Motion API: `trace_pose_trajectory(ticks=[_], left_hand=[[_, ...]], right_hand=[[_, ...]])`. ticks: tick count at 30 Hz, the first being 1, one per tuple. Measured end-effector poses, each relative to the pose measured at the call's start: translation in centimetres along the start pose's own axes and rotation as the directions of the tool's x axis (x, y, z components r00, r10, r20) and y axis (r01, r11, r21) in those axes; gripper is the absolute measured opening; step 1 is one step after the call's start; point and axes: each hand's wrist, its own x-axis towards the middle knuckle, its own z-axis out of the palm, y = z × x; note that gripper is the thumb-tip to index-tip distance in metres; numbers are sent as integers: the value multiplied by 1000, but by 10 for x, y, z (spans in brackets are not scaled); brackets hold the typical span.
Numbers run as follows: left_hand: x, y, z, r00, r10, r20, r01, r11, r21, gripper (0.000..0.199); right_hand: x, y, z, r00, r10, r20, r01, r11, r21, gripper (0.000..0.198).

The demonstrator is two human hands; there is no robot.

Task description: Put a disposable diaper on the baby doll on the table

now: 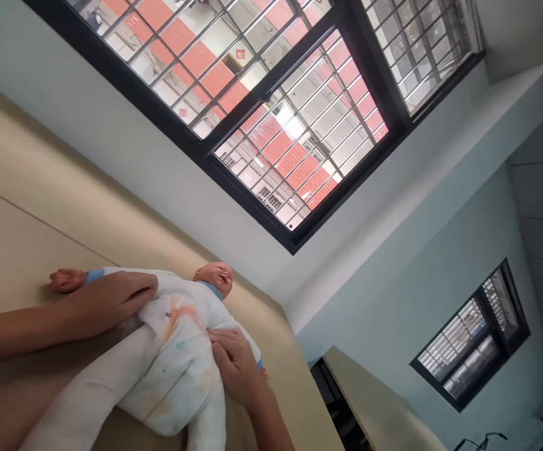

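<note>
A baby doll point(177, 357) in white clothing with blue trim lies on its back on a beige surface, its head away from me. Colored stains mark the cloth over its middle. At the doll's waist on the left, my left hand point(116, 300) is closed on the white clothing, fingertips partly hidden in the fabric. On the opposite side, my right hand point(238, 366) pinches the clothing at the waist between thumb and fingers. One doll arm extends to the left, past my left hand. The doll's white legs reach toward me.
The beige tabletop point(12, 250) runs along a wall below a barred window point(294, 232) with a dark frame. Another beige desk or cabinet point(369, 394) stands at the lower right. A smaller window point(473, 338) is on the far wall. The view is tilted.
</note>
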Motion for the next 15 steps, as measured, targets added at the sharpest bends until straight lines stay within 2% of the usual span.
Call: trace_pose_trajectory(ticks=[2,4,6,8,11,13,15], left_hand=[[-2,2,-4,999,-1,43,1,1000,0,29],[-4,4,-5,997,12,77,-12,1000,2,22],[-6,6,-4,997,23,78,-24,1000,5,18],[-7,12,-5,1000,12,27,-13,1000,15,16],[-9,35,-10,991,-92,-94,92,996,-3,10],[-13,60,-13,977,-181,-116,174,983,-63,10],[-19,88,-15,980,-179,-84,172,982,-81,13]], right_hand=[[11,-9,-8,998,58,27,-57,998,-28,40],[25,-24,-15,992,119,-49,-124,986,-111,34],[44,-41,-18,977,107,-185,-133,982,-135,22],[65,-58,-17,981,79,-179,-95,992,-86,18],[99,-74,-9,992,120,41,-117,991,-64,25],[119,-77,-4,955,175,240,-160,984,-83,25],[136,-75,1,897,177,404,-147,984,-104,19]])
